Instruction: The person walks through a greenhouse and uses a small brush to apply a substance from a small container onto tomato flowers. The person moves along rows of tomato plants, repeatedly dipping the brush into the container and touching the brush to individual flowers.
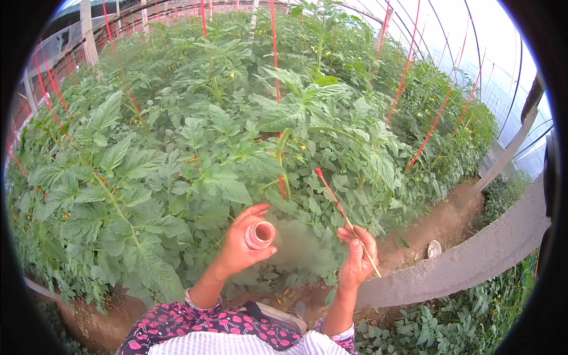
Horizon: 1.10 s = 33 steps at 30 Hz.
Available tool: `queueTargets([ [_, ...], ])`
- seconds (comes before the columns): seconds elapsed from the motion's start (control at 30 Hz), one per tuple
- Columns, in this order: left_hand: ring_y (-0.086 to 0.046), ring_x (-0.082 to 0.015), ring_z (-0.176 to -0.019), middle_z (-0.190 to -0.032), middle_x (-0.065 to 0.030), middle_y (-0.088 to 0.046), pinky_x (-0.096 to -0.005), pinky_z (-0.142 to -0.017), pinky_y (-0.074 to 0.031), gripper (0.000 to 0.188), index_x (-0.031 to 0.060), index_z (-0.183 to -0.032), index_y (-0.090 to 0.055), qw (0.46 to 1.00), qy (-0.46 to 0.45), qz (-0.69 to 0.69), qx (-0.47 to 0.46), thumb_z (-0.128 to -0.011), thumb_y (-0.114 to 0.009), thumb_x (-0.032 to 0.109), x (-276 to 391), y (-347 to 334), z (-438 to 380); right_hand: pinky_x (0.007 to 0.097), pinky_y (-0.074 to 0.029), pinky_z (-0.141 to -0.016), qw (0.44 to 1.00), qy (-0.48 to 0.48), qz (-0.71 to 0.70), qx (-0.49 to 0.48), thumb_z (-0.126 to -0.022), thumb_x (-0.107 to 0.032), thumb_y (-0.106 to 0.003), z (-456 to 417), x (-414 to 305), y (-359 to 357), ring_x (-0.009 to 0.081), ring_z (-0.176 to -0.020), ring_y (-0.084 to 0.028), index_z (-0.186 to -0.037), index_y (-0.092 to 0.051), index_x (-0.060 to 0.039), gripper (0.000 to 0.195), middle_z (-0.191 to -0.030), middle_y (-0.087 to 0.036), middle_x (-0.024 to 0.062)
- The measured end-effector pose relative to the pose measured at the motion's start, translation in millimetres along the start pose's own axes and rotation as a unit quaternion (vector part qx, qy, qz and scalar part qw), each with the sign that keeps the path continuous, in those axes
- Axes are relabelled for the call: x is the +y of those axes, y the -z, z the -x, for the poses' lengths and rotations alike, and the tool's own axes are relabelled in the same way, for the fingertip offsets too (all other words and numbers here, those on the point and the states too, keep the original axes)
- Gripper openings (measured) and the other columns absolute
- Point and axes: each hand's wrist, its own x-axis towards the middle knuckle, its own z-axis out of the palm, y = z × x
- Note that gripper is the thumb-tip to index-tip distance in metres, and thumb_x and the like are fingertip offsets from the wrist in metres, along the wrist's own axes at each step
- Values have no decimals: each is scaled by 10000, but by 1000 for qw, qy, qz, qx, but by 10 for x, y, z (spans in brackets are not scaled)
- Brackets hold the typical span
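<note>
My left hand (245,242) is wrapped around a small open jar (259,234) whose mouth faces up at me. Reddish residue coats its rim and inner wall. In my right hand (358,257) a thin wooden stick (341,207) is pinched between thumb and fingers. Its far end carries a red-stained tip (318,172), and red colour runs down the upper part of the shaft. That tip points up and away, in front of tomato plant leaves (328,191). A thick bent tomato stem (281,151) rises just beyond both hands, beside a red string (276,80).
Dense tomato plants (168,146) with small yellow flowers fill the ground ahead. More red strings (432,128) hang among them. A concrete ledge (443,266) curves along my right, with a pale dish-like object (434,249) beside it on bare soil (412,246). A slanted post (503,155) stands farther right.
</note>
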Motion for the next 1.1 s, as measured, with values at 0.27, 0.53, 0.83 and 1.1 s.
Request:
queueTargets([
  [0.27, -486, -334, -1213, -1288, -199, -486, -420, -981, -404, 393, 51, -911, -606, 994, 20, -37, 98, -588, -818, 124, 208, -100, -14, 370, -526, -858, 995, -34, 15, -92, -958, -73, -478, -647, 619, -39, 253, -953, -638, -1147, -536, 75, 246, -1072, -615, 184],
  [0.53, -503, -319, -1199, -1310, -206, -481, -417, -966, -410, 496, 49, -982, -587, 988, 36, -93, 120, -585, -843, 198, 216, -253, 40, 355, -523, -857, 992, -62, -18, -109, -956, -73, -487, -859, 832, -92, 248, -955, -637, -1145, -537, 74, 245, -1077, -615, 188],
  [0.83, -511, -312, -1191, -1291, -201, -496, -414, -970, -416, 484, 47, -966, -595, 981, 39, -122, 143, -581, -844, 202, 198, -302, 94, 337, -519, -849, 988, -87, -47, -123, -957, -82, -493, -998, 923, -203, 233, -949, -638, -1145, -543, 66, 244, -1075, -622, 174],
  [1.1, -471, -317, -1235, -1180, -180, -558, -404, -980, -397, 359, 61, -872, -606, 980, 59, -94, 167, -581, -811, 108, 245, -299, 113, 335, -519, -840, 981, -74, 38, -173, -950, -68, -488, -1141, 897, -324, 226, -932, -643, -1114, -563, 57, 218, -1056, -628, 165],
])
